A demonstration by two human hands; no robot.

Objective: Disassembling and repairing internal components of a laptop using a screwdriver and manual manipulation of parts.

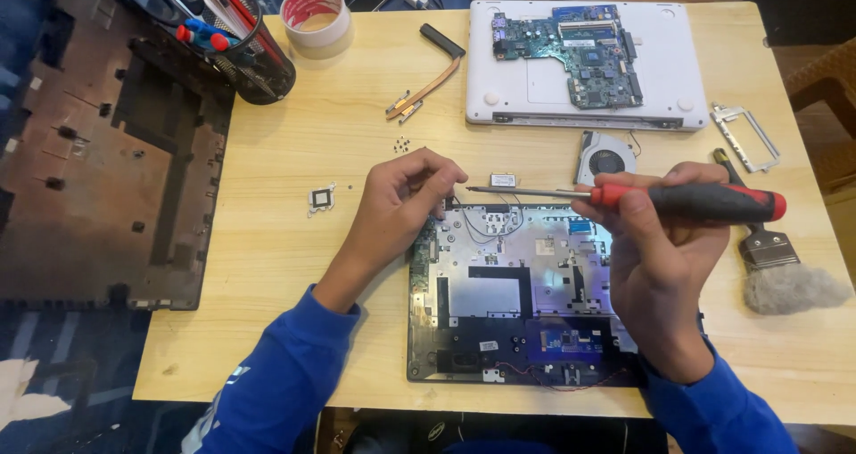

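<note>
Right hand: my right hand [664,240] was closed around the red-and-black handle of the screwdriver [624,195], held level, its shaft pointing left toward my other hand.
Left hand: my left hand [406,200] was curled, fingertips pinched at the top left corner of the opened laptop base [508,293]; I could not tell whether anything small sat between the fingers.
Laptop base: it lay on the wooden table [294,267] right in front of me, under both hands, its inner frame, thin wires and dark lower boards showing.
Mesh pen holder: the black mesh cup [254,57] stood at the table's far left corner, filled with red-handled tools and scissors.
Tape roll: a roll of tape [315,12] stood just beside the cup.
White lid: the white laptop cover [580,61] lay at the far edge, bearing the green motherboard [571,48] on top.
Loose parts: the copper heat pipe [428,84] lay left of the white cover, the fan [606,158] just below it, a metal bracket [744,137] to the right.
Brush: a paintbrush [771,258] rested at my right, near the screwdriver's handle.
Bottom cover: the dark bottom panel [98,151] lay off the table's left side.
Small chip frame: a little square piece [321,198] sat left of my left hand.
</note>
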